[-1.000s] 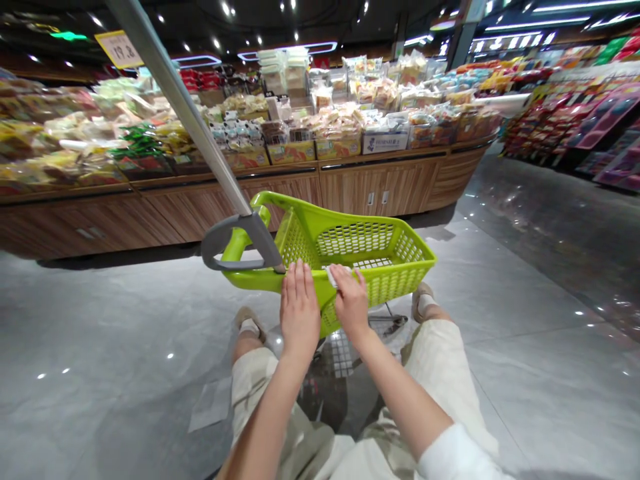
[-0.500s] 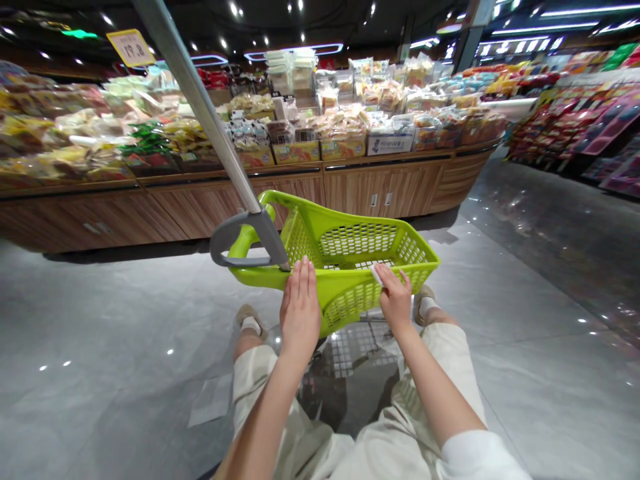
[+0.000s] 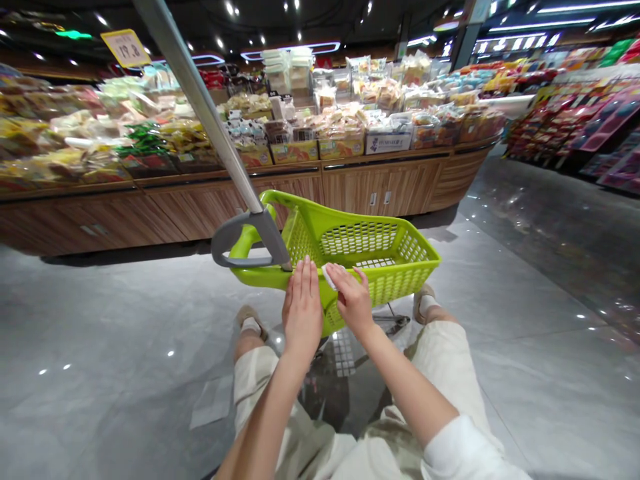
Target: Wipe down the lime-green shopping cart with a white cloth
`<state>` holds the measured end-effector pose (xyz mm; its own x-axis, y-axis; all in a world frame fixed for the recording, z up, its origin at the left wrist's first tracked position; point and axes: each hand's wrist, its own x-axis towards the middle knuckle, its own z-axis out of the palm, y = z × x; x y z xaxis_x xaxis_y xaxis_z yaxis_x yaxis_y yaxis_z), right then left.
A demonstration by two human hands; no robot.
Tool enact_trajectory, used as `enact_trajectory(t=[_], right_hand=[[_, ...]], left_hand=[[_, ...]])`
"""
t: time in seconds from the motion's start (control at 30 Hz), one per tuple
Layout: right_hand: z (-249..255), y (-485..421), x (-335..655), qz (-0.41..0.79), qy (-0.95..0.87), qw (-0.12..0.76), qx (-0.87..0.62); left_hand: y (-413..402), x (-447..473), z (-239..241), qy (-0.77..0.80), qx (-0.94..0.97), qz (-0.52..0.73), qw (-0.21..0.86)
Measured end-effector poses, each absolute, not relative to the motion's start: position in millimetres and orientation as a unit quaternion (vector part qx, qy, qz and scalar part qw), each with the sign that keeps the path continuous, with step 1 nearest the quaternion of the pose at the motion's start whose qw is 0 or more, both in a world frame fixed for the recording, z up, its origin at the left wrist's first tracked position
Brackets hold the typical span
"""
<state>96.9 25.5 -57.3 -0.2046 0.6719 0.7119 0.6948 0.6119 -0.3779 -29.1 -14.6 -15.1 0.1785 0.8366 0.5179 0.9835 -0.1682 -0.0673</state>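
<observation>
A bright green shopping basket [image 3: 370, 230] with pierced walls stands in front of me on a wheeled base. My left hand [image 3: 303, 303] lies on its near rim by the grey handle [image 3: 274, 241], fingers stretched out flat and together; its thumb is mostly hidden. Just right of it, my right hand [image 3: 354, 299] presses a small folded white tissue [image 3: 329, 275] against the same rim. Only the tissue's left edge shows past the fingers. The basket's inside holds no goods that I can see.
A metal pole [image 3: 210, 120] rises from the grey handle toward the upper left. Behind the basket runs a wooden display counter [image 3: 380, 183] piled with packaged food. A price sign [image 3: 125, 48] hangs at the upper left. My legs straddle the base on the shiny tiled floor [image 3: 125, 320].
My right hand has slid left along the near rim with the tissue and is now close beside my left hand. My left hand and the basket have hardly moved.
</observation>
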Motion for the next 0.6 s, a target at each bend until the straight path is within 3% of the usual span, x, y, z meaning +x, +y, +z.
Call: enact_trajectory(t=[0.27,0.6], right_hand=[[-109,50,198,-0.106,-0.678,0.470,-0.555],[-48,18,63,0.013,-0.742,0.503,-0.442]], left_hand=[[-15,-29,-16,-0.609,-0.747,-0.196,0.182],[-13,-28,-19,-0.614,-0.737,-0.208,0.193]])
